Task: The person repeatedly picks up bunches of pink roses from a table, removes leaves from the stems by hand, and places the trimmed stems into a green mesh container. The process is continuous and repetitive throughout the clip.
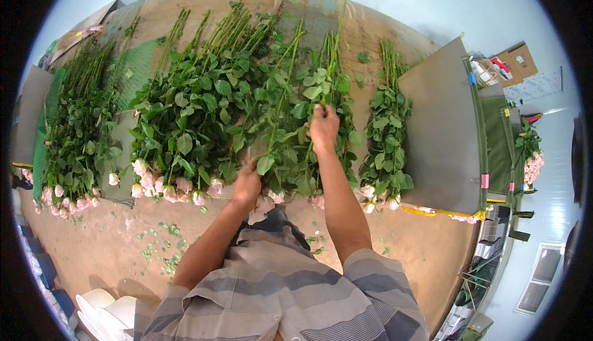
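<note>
Head view, workbench: a long brown bench [321, 16] runs across the frame; the roses lie on it with the blooms at the near edge and the cut stem ends toward the far edge, so the heads line up level.
Head view, left hand: the left hand [247, 185] is at the near edge, fingers closed round the lower part of the middle bunch [290, 125], just behind the pink blooms; it looks to be steadying the heads so they stay even.
Head view, right hand: the right hand [323, 126] is farther up the same bunch, fingers clamped on a stem or a few stems among the leaves, likely to draw them into line.
Head view, neighbouring bunches: a wide bunch [185, 112] lies just beside it on the left, a further one [77, 125] toward the left end, and a slim bunch [386, 131] on the right, each apart from the next.
Head view, card sheet: a grey sheet [441, 131] lies at the right end, touching the slim bunch.
Head view, floor: stripped green leaves [160, 248] are scattered below the near edge.
</note>
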{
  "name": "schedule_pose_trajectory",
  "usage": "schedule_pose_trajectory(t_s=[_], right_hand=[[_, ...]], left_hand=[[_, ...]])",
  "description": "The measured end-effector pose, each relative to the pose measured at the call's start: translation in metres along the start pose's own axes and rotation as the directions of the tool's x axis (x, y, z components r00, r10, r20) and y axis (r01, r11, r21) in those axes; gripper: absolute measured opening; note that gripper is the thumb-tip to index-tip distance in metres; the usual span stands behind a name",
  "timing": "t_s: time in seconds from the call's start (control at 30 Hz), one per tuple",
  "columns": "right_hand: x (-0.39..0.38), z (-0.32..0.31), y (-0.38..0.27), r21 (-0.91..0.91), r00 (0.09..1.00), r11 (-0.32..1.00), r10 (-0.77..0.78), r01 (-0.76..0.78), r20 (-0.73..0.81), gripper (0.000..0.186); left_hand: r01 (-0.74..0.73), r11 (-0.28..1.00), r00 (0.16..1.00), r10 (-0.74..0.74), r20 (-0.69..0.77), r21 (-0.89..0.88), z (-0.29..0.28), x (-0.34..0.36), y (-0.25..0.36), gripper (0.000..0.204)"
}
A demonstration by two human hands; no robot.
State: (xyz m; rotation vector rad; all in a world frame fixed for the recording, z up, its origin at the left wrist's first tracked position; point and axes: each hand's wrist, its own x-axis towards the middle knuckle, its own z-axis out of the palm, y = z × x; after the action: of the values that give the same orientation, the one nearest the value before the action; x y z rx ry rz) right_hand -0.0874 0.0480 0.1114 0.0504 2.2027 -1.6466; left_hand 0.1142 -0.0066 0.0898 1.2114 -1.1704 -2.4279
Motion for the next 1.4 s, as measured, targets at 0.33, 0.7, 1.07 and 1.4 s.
schedule_pose_trajectory(t_s=[0.33,0.7,1.07,1.4], right_hand=[[0.014,-0.040,0.016,0.049,0.977,0.992,0.104,-0.115,0.188,0.039],[0.041,0.008,0.064,-0.574,0.976,0.793,-0.114,0.203,0.187,0.043],[0.049,0.009,0.071,-0.543,0.970,0.827,-0.008,0.144,0.244,0.044],[0.046,0.008,0.066,-0.467,0.961,0.882,0.073,0.062,0.266,0.046]], left_hand=[[-0.011,0.939,0.996,-0.018,0.082,0.344,0.026,0.028,-0.045,0.045],[0.042,0.874,0.999,-0.044,-0.007,0.483,0.027,0.028,-0.041,0.044],[0.033,0.933,0.998,-0.051,0.040,0.357,0.027,0.025,-0.039,0.043],[0.087,0.963,0.995,-0.095,0.019,0.257,0.029,0.024,-0.035,0.043]])
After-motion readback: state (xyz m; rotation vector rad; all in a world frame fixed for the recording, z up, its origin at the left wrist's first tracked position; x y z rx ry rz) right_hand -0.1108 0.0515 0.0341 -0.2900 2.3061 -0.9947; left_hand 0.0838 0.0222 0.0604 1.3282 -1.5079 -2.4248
